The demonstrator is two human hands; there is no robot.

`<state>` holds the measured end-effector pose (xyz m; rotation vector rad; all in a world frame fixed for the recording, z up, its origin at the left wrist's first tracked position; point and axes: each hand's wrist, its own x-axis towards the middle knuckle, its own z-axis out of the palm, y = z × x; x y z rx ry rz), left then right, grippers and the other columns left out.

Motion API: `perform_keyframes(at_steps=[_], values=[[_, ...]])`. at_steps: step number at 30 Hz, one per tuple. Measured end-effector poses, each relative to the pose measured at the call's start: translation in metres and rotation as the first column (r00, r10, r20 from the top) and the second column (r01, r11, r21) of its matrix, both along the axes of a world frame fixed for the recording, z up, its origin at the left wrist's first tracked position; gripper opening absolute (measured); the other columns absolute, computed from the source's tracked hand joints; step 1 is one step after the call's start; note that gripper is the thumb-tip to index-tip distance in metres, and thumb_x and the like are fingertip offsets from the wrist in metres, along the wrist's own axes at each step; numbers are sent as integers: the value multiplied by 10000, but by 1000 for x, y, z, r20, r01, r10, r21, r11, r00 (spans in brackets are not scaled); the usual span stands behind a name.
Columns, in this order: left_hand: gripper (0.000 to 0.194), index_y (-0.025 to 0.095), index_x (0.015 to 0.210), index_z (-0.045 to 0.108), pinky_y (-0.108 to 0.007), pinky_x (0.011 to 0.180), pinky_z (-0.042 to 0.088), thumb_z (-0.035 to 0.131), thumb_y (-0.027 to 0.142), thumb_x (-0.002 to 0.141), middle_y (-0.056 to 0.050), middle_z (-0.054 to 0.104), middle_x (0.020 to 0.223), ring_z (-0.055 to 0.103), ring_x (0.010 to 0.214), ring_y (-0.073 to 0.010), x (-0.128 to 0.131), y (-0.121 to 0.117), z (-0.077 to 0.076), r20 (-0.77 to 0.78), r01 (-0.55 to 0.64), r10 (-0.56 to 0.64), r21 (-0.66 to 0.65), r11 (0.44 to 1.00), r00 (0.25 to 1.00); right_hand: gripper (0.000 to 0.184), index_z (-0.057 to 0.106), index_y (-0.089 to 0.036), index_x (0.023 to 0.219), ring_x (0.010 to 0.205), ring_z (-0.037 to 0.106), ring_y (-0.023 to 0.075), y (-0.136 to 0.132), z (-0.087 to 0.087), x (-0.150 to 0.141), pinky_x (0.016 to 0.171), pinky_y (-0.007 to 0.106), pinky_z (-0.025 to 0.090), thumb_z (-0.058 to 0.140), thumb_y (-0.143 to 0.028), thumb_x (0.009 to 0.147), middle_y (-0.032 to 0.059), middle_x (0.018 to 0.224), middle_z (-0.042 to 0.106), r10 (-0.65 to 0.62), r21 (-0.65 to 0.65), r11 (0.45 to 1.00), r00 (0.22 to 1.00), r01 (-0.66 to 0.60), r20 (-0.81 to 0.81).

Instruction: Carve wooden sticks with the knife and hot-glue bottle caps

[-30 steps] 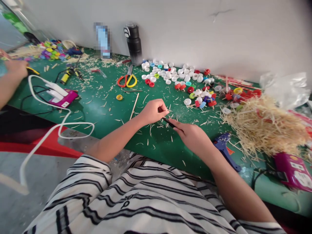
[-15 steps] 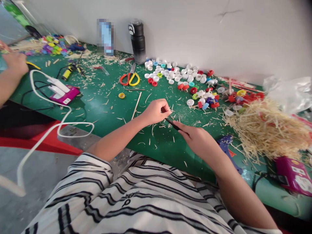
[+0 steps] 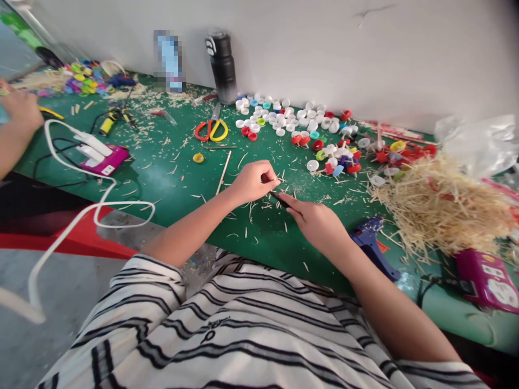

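Observation:
My left hand (image 3: 253, 182) is closed in a pinch over the middle of the green table. Whatever small piece its fingertips hold is too small to make out. Fingers wrapped, my right hand (image 3: 320, 224) grips a slim black tool (image 3: 279, 200) that looks like a small knife. Its tip reaches to just below the left fingertips. Pale wood shavings (image 3: 246, 232) lie scattered around both hands. Left of them rests a thin wooden stick (image 3: 224, 172), with a yellow bottle cap (image 3: 198, 158) beyond it.
Scissors (image 3: 211, 129), a black bottle (image 3: 223, 70) and many bottle caps (image 3: 284, 116) stand or lie toward the wall. At right are a straw-like heap (image 3: 441, 205), a blue glue gun (image 3: 373, 243) and a purple box (image 3: 486, 281). Another person's hand (image 3: 20, 111) and a power strip (image 3: 106, 160) are left.
The right hand and black tool have shifted slightly left and up, nearer the left fingertips. The whole view has shifted a little. Both hands keep their grip.

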<state>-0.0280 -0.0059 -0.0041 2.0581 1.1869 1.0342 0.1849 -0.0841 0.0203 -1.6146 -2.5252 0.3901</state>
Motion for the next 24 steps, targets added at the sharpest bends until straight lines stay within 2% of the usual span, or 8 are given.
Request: perform_keyframes(at_steps=[4,8,13,20,24], values=[[186,191,674,554,-304,662,487,659,205,826,-30,637,800,592,706,-122,3,-3,1,-19,4,-4,15,1000,1000,498,497,-366,1510,722,695,181,1,2,1,641,264,487,433,-252,1029,24,900,780,11,-37,999,998,-13,-61],[182,196,695,527,-305,653,485,643,188,834,-24,610,795,581,697,-124,4,-3,-1,-36,-11,13,66,998,999,489,509,-353,1504,702,700,193,-4,10,8,624,270,487,413,-261,1034,32,906,787,12,-68,998,999,-16,-50],[172,195,697,532,-311,653,484,646,177,824,-24,613,762,581,677,-123,-3,1,-5,-23,-71,73,70,995,997,464,543,-345,1481,813,732,208,-6,14,14,704,281,521,419,-292,1037,45,1009,795,-2,-110,994,997,-7,-81],[141,194,686,607,-316,667,493,680,209,806,-26,657,787,603,708,-131,8,-5,-4,-119,67,-62,44,997,991,481,512,-352,1504,735,701,216,0,2,0,596,278,446,410,-293,1037,50,910,777,-12,-38,999,996,15,83],[167,195,667,621,-325,670,506,696,250,806,-29,673,782,611,700,-132,4,-1,-4,-51,-44,43,-29,999,998,483,501,-385,1504,712,690,198,1,5,0,597,274,441,408,-289,1039,28,899,776,-13,-67,998,998,17,58]])
